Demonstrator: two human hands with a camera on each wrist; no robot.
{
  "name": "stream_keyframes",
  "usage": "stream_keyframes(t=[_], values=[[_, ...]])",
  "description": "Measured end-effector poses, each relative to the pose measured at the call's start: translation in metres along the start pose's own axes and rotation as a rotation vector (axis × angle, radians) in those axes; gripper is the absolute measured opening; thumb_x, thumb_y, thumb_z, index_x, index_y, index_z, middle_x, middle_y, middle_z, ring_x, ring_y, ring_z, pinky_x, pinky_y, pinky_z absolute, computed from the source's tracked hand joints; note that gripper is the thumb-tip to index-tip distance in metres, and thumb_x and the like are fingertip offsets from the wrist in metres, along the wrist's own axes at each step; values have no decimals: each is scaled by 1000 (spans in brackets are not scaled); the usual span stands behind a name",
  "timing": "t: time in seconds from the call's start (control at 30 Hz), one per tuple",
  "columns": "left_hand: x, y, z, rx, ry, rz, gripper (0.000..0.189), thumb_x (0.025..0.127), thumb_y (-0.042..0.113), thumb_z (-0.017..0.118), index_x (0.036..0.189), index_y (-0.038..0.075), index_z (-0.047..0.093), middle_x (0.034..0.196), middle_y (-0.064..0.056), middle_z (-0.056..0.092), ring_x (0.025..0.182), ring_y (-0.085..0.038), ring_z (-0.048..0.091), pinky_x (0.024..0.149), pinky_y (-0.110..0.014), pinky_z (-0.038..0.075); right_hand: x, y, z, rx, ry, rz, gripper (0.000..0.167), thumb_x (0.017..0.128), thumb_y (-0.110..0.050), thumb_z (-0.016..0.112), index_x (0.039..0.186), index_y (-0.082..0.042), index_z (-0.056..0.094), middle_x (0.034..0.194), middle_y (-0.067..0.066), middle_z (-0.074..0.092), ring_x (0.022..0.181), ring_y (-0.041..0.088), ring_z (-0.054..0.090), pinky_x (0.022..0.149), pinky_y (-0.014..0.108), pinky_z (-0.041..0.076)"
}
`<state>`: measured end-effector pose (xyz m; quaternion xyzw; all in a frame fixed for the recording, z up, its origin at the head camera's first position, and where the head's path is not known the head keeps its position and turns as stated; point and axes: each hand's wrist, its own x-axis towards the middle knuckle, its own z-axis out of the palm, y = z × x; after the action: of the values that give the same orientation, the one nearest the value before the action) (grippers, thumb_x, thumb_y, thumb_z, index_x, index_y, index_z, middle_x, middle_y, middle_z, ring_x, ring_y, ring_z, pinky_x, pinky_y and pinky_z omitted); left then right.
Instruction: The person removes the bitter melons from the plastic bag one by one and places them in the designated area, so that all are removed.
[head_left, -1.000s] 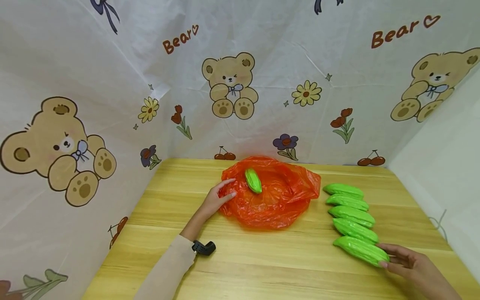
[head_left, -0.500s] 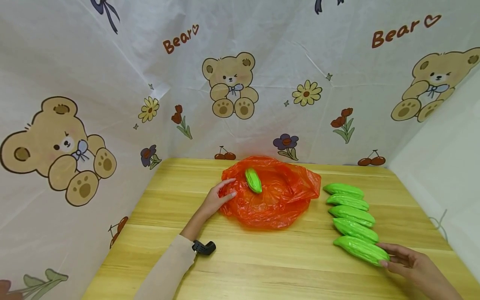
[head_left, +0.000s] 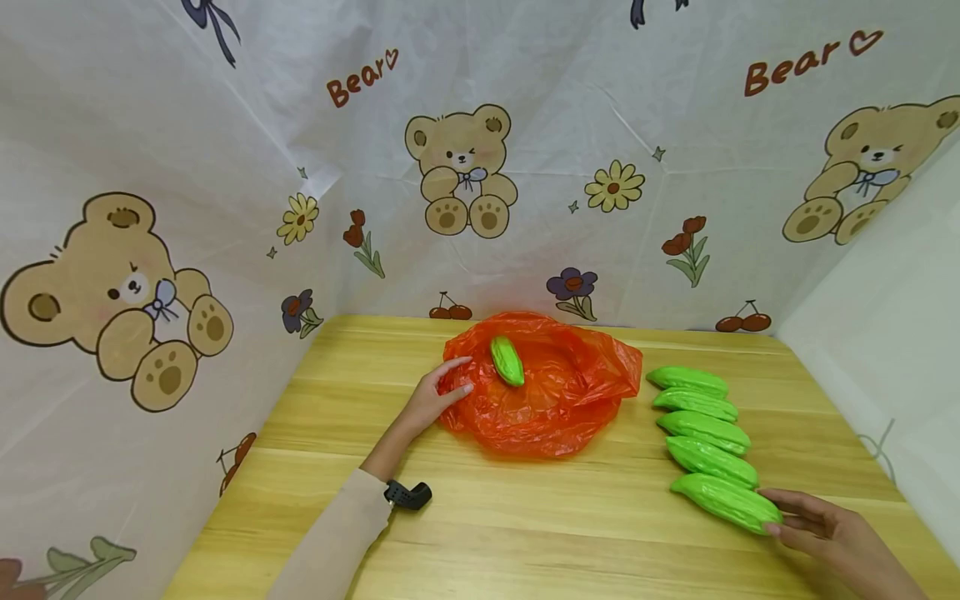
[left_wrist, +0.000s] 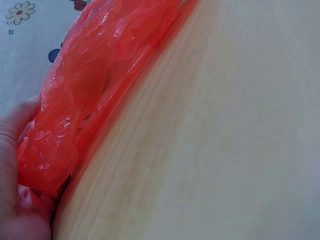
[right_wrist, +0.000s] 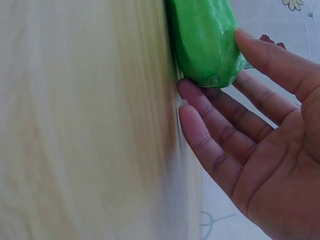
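Note:
In the head view an open red plastic bag (head_left: 555,433) lies on the table, with one green bitter melon (head_left: 507,362) inside it toward the left. My left hand (head_left: 433,402) holds the bag's left edge, thumb and fingers spread over the film; the left wrist view shows the crumpled film (left_wrist: 95,75) against the hand. Several bright green, ridged bitter melons lie in a column at the right. The nearest one, a bitter melon (head_left: 727,502), has its right end between the thumb and fingers of my right hand (head_left: 817,529). Its rounded end (right_wrist: 210,50) shows in the right wrist view.
The wooden table (head_left: 525,533) is bounded by a bear-print cloth (head_left: 540,150) behind and at the left, and a white side (head_left: 892,333) at the right. Other bitter melons (head_left: 703,431) lie close together beyond the nearest one. A black band (head_left: 408,496) is on the left wrist.
The right hand and the nearest bitter melon have shifted very slightly to the right. The left hand and the bag have stayed where they were.

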<state>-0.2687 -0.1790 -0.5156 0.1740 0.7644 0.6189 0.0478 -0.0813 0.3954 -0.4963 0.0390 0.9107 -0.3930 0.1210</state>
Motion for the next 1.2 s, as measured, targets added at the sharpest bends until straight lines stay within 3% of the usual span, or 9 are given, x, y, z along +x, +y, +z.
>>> stream_keyframes(t=[0.5, 0.63, 0.7, 0.87, 0.93, 1.07, 1.2], values=[[1, -3, 1, 9, 6, 10, 56, 99, 15, 67, 150, 4, 46, 158, -17, 38, 146, -36, 34, 114, -53, 36, -2, 1, 0, 76, -20, -19, 60, 97, -28, 71, 144, 3, 52, 115, -45, 46, 95, -10, 60, 75, 24, 57], [7, -15, -1, 18, -3, -1, 57, 99, 16, 68, 151, 5, 47, 157, -16, 39, 145, -35, 35, 114, -51, 38, -4, 0, -2, 51, -6, -33, 57, 97, -26, 71, 142, 5, 53, 116, -42, 51, 94, -10, 61, 74, 24, 57], [10, -23, -1, 21, -3, -3, 57, 99, 17, 68, 151, 7, 46, 158, -16, 39, 145, -34, 35, 114, -51, 38, -5, -2, -4, -3, 11, -37, 57, 98, -29, 69, 141, 5, 54, 116, -37, 56, 92, -11, 62, 72, 23, 56], [13, -35, -1, 14, 18, 13, 56, 98, 20, 69, 150, 11, 49, 157, -13, 40, 145, -33, 36, 113, -52, 39, -5, -11, -10, -143, 21, -22, 61, 101, -39, 64, 141, 6, 54, 126, 2, 68, 88, -12, 61, 71, 22, 54], [12, -36, -1, 9, 26, 20, 55, 98, 22, 70, 148, 14, 51, 156, -11, 42, 144, -32, 37, 112, -52, 40, -6, -15, -12, -161, 17, -36, 59, 102, -38, 62, 141, 5, 54, 126, 4, 67, 88, -12, 59, 70, 23, 54], [11, -35, -2, 6, 34, 32, 54, 96, 26, 72, 146, 18, 54, 154, -8, 44, 143, -31, 38, 112, -51, 41, -8, -24, -13, -221, 37, -102, 50, 103, -36, 61, 138, 0, 60, 123, -5, 67, 90, -14, 57, 69, 22, 53], [11, -34, -1, 17, 41, 37, 53, 96, 27, 73, 145, 20, 55, 154, -7, 45, 143, -31, 39, 111, -51, 41, -7, -34, -12, -281, 51, -114, 50, 103, -39, 59, 137, -2, 61, 130, 18, 65, 88, -14, 56, 68, 25, 55]])
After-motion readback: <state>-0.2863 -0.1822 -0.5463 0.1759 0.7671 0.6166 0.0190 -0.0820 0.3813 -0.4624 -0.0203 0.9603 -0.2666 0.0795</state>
